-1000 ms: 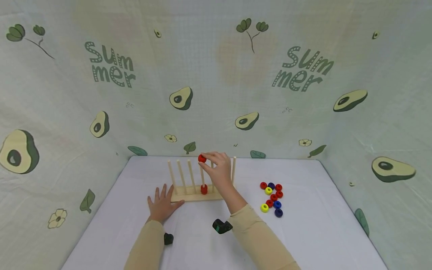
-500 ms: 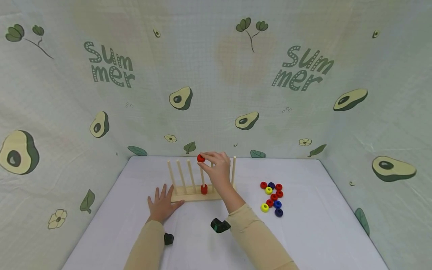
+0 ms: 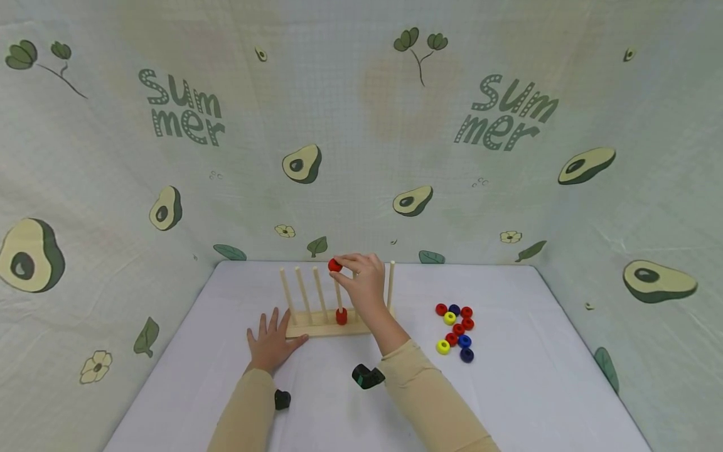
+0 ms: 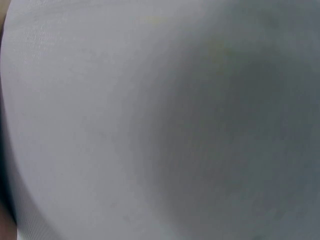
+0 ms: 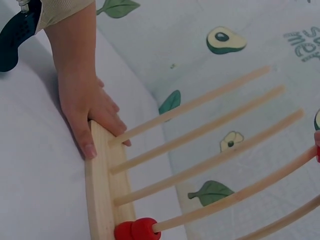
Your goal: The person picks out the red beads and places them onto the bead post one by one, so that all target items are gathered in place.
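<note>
In the head view my right hand (image 3: 366, 285) pinches a red bead (image 3: 334, 265) between thumb and fingertips, at the top of the fourth peg from the left. I cannot tell whether the bead is around the peg tip. Two red beads (image 5: 137, 229) sit stacked at the foot of that peg. My left hand (image 3: 270, 344) rests with spread fingers on the left end of the wooden peg rack (image 3: 316, 329). From the right wrist, that hand's thumb lies along the base's front edge. My right hand partly hides the pegs on the right.
Loose red, yellow and blue beads (image 3: 458, 330) lie in a cluster on the white table (image 3: 525, 376), right of the rack. Behind the table hangs a printed cloth (image 3: 361, 125). Blurred pale surface fills the left wrist view.
My right hand and its red bead have shifted very slightly left at the peg's top. The left hand and the rack stay in place.
</note>
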Tool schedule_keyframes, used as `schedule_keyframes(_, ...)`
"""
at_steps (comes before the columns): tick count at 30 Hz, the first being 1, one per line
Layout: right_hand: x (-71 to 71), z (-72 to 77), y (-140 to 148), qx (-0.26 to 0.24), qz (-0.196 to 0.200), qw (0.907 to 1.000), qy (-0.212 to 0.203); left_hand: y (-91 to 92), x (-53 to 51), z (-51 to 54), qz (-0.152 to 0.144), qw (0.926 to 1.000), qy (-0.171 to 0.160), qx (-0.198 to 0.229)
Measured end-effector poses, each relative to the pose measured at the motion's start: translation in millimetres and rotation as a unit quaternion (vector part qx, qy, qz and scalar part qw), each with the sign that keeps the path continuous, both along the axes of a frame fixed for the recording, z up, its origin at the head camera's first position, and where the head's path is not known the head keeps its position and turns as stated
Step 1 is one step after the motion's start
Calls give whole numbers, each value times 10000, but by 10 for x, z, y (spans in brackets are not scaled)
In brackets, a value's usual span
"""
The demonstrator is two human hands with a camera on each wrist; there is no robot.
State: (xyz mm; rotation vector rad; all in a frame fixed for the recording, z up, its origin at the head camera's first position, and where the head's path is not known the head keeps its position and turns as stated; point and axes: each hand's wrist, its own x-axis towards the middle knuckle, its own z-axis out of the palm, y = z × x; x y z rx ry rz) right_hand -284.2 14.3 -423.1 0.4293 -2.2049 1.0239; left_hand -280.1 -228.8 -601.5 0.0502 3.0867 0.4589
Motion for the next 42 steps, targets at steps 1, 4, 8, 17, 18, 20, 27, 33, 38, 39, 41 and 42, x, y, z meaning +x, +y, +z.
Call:
schedule_keyframes(1, 2, 6, -1, 28, -18, 10000, -2, -2, -1, -1, -1, 10000, -16, -6)
schedule_keyframes(4, 3, 19, -6, 116, -72, 9999, -33, -9, -6, -7, -16, 10000, 41, 27)
schedule_keyframes(8, 2, 17, -16, 329, -159, 9992, -134, -14, -4, -9, -16, 10000, 58, 7)
schedule_keyframes(17, 4, -23, -31, 751, -363, 9965, -37, -4, -6, -5, -11, 10000, 6, 18)
schedule_keyframes(18, 7, -20, -31, 733, -349, 9967, -17, -3, -4, -3, -10, 10000, 16, 2)
schedule_keyframes(20, 9, -19, -31, 729, -350, 9967, 0, -2, 0, -1, -8, 10000, 38, -9)
schedule_keyframes(27, 20, -14, -32, 806, -382, 9960, -42, 7, 17, 31, -5, 10000, -18, -35)
schedule_keyframes(33, 17, -23, -22, 865, -376, 9955, -39, 37, 58, 121, 16, 10000, -80, 26)
schedule_keyframes(38, -2, -48, -10, 907, -368, 9952, 7, 44, 67, 140, 20, 10000, -88, -20)
schedule_keyframes(39, -5, -52, -8, 912, -364, 9952, 9, 45, 69, 135, 21, 10000, -63, -32)
schedule_keyframes(41, -10, -58, -4, 931, -358, 9950, 37, 47, 69, 128, 15, 10000, -6, 1)
schedule_keyframes(42, -11, -60, -2, 937, -351, 9950, 45, 51, 73, 131, 7, 10000, 32, 18)
